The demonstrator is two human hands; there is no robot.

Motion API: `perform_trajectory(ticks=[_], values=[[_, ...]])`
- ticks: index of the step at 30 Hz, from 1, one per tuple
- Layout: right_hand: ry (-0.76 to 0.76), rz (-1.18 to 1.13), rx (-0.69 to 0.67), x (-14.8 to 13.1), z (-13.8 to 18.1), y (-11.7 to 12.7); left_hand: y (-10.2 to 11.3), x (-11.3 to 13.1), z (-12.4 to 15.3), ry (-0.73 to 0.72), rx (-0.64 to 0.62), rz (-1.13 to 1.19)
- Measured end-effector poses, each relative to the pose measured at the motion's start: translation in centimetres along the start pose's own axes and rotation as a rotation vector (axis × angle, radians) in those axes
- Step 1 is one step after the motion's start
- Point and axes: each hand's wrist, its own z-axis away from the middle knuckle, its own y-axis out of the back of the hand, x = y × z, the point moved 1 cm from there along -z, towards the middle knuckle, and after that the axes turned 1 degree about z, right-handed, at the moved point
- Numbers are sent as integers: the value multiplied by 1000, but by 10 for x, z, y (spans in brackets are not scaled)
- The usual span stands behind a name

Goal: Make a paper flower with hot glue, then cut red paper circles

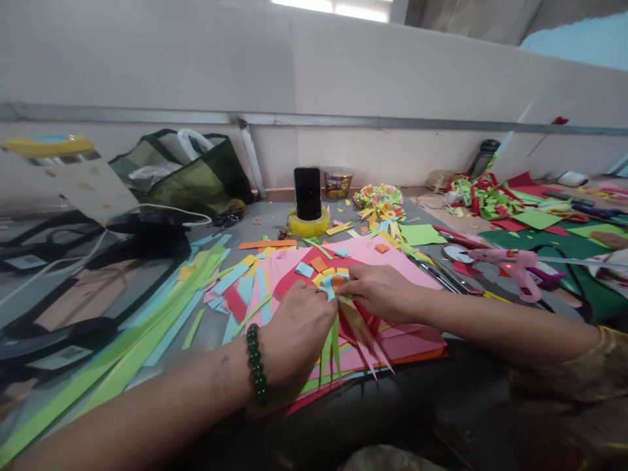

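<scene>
Both hands meet over a small cluster of folded paper strips (328,285) in light blue, orange and yellow. My left hand (301,327), with a dark green bead bracelet at the wrist, has its fingers curled in on the cluster's near left side. From the right, my right hand (380,288) pinches at the orange and blue pieces with thumb and index finger. Pointed green and pink strip ends (360,327) fan out toward me below the hands. Underneath lie a red paper piece (289,281) and a stack of pink paper sheets (412,271). The fingertips partly hide the cluster.
Long green strips (142,347) cover the left side, beside a dark bag. A phone (308,196) stands in a yellow tape roll (309,226). Behind are a cup (337,183) and a paper-strip ball (380,201). A pink glue gun (520,265) lies right, near scissors and pens.
</scene>
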Motion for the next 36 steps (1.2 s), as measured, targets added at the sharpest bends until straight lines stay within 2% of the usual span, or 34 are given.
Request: perform_trajectory(ticks=[9, 17, 22, 28, 36], values=[[50, 48, 10, 5, -2, -8, -6, -1, -1, 6, 18, -6], [41, 12, 61, 6, 2, -4, -8, 0, 0, 6, 78, 0], [57, 76, -7, 2, 2, -3, -6, 1, -1, 7, 72, 20], [67, 62, 0, 4, 2, -3, -6, 1, 1, 2, 120, 36], [36, 54, -10, 3, 3, 3, -6, 1, 1, 13, 58, 6]])
